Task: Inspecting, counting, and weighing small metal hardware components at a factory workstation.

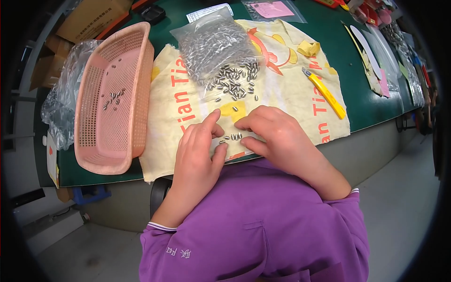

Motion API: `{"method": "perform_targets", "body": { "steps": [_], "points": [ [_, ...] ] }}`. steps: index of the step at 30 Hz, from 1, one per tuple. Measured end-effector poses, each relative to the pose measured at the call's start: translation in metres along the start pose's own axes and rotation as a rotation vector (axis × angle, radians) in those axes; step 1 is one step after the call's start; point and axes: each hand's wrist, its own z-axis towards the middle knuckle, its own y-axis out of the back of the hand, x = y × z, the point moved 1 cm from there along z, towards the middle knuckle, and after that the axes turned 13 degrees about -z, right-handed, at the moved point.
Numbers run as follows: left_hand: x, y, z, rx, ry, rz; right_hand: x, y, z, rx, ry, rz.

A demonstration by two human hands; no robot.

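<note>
A few small, shiny, bullet-shaped metal pieces (236, 136) lie in a short row on the printed cloth (164, 141), between my two hands. My left hand (199, 145) rests on their left side, with thumb and index finger apart and nothing between them. From the right, my right hand (279, 134) reaches around the row. Its thumb and index finger are parted, the tips close to the pieces. Just beyond my fingers a clear plastic bag (211, 44) full of the same pieces lies with its mouth toward me, and a loose heap (232, 80) spills from it.
At the left stands a long pink perforated basket (134, 108) with several metal pieces inside. A yellow utility knife (324, 94) lies on the cloth at the right. Crumpled clear plastic (66, 103) and cardboard boxes (91, 19) sit beyond the basket. The green table (324, 28) carries papers and bags.
</note>
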Motion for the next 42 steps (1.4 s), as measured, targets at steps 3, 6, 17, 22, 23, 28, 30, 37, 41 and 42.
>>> {"method": "perform_targets", "body": {
  "steps": [3,6,17,22,23,28,30,37,41,42],
  "points": [
    [0.004,-0.003,0.0,0.006,-0.007,0.003,-0.004,0.006,0.008,-0.052,-0.031,-0.111],
    [0.004,-0.006,0.001,0.013,-0.011,0.008,-0.011,0.003,0.022,-0.071,0.01,-0.167],
    [-0.002,-0.005,0.001,-0.047,-0.001,-0.062,-0.006,0.004,0.012,0.053,-0.052,-0.161],
    [0.001,-0.001,-0.001,0.007,0.004,0.002,-0.001,0.004,-0.002,0.058,-0.022,-0.095],
    [0.002,-0.002,-0.001,0.007,0.004,0.002,-0.001,0.001,-0.003,0.035,-0.005,-0.071],
    [0.004,-0.007,0.001,0.022,0.001,-0.003,-0.001,-0.003,-0.006,0.01,0.01,-0.038],
    [0.003,-0.006,0.0,0.016,-0.003,0.006,0.0,0.0,-0.006,0.009,-0.011,-0.031],
    [0.0,0.003,-0.003,0.036,0.03,0.024,0.001,0.001,-0.006,0.002,-0.027,-0.04],
    [0.001,0.002,-0.003,0.023,-0.004,0.067,0.002,0.0,-0.006,-0.006,-0.024,-0.113],
    [0.001,0.003,-0.003,0.02,0.018,0.052,0.002,0.001,-0.006,-0.001,-0.046,-0.133]
  ]
}}
